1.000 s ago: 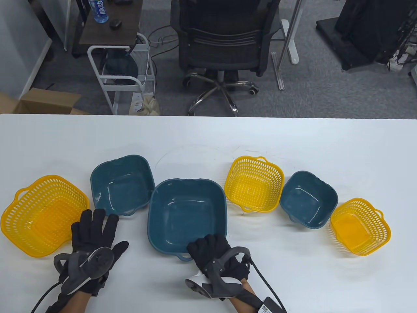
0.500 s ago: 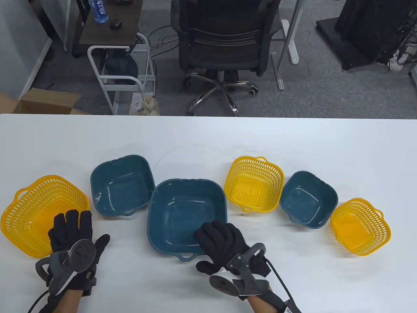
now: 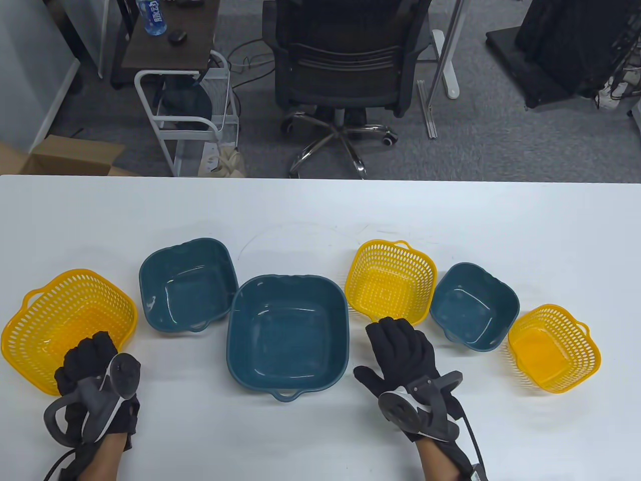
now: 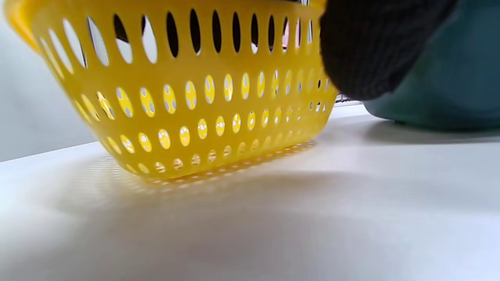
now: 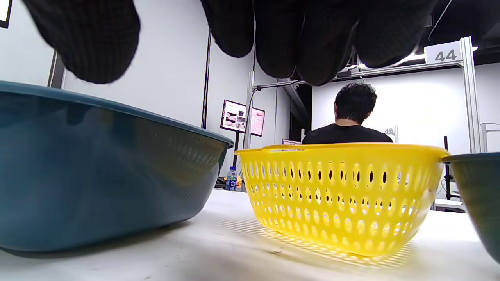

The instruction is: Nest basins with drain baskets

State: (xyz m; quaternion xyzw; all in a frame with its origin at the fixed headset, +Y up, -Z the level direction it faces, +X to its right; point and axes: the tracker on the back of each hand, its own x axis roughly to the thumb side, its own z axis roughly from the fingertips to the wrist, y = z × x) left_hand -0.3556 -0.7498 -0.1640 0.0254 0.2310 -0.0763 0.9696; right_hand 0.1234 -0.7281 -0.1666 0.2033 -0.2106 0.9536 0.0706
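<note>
Nearest me, the left hand (image 3: 95, 373) has fingers curled at the near rim of the big yellow basket (image 3: 67, 328), though I can't tell if it's really clamped. The right hand (image 3: 403, 358) hovers spread and empty just short of the middle basket (image 3: 390, 281). Looks like light, stiff, slick plastic; I'd grab rims or loop handles. The big basin (image 3: 288, 334) sits between them on a smooth white table (image 3: 320, 210), with an office chair (image 3: 345, 65) beyond.
</note>
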